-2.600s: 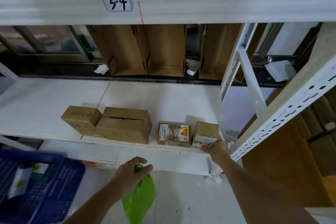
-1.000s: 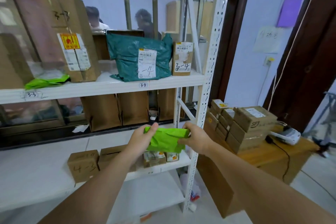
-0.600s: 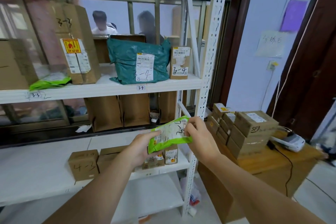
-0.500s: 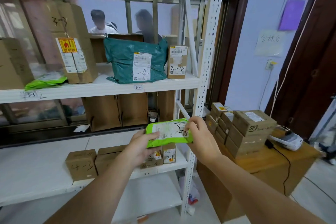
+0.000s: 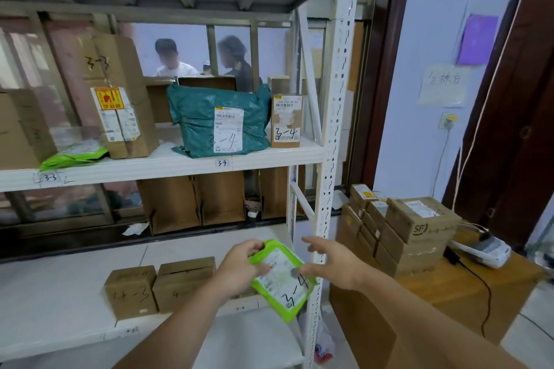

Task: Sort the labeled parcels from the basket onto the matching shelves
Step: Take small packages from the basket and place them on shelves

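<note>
A bright green parcel (image 5: 283, 280) with a white label marked 3-4 hangs tilted in front of the lower shelf. My left hand (image 5: 239, 269) grips its upper left corner. My right hand (image 5: 332, 263) is beside its right edge with fingers spread, thumb touching or nearly touching the label. Above, the shelf tagged 3-4 (image 5: 222, 163) carries a dark green bag (image 5: 218, 123) and a small upright box (image 5: 286, 120), both marked 3-4. The basket is out of view.
A tall box marked 3-3 (image 5: 120, 99) and a green pouch (image 5: 75, 153) stand left on that shelf. Brown boxes marked 4-3 (image 5: 132, 290) sit on the lower shelf. A white shelf post (image 5: 335, 129) rises at right, with stacked boxes (image 5: 410, 234) on a wooden table beyond.
The green parcel has dropped lower and tilted down to the right. My right hand has let go of its corner and spread its fingers; my left hand still holds it.
</note>
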The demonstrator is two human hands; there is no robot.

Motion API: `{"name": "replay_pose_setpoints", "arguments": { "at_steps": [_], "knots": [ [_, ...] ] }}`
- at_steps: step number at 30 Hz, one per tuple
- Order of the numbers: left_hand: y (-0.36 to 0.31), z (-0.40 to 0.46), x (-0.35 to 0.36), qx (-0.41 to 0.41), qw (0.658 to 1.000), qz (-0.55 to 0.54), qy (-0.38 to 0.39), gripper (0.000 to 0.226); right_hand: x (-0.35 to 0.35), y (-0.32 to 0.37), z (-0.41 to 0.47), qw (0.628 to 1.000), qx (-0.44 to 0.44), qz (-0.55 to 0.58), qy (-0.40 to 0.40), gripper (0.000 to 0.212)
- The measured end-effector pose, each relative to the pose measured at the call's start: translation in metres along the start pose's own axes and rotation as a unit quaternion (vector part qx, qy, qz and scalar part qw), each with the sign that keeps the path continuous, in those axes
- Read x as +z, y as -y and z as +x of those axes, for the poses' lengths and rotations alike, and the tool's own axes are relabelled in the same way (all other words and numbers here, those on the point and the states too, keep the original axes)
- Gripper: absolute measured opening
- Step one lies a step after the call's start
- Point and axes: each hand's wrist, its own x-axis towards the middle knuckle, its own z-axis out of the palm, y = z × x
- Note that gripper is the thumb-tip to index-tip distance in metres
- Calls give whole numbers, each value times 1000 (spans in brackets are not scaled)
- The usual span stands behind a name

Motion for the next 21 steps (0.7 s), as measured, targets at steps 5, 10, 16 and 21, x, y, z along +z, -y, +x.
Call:
{"name": "replay_pose_setpoints", "arguments": {
  "at_steps": [5, 10, 16, 21],
  "knots": [
    [-12, -7, 6, 30, 997, 64, 0, 37, 24, 3, 9, 998, -23, -28, 44, 11],
    [-9, -20, -9, -15, 992, -37, -121, 53, 38, 11, 20, 998, -30, 49, 2, 11],
    [4, -33, -18, -35, 995, -85, -31, 23, 44, 42, 29, 988, -64, 134, -33, 18],
    [-19, -21, -27, -3, 995, -39, -92, 20, 28, 52, 29, 987, -66, 139, -40, 23]
  ]
}}
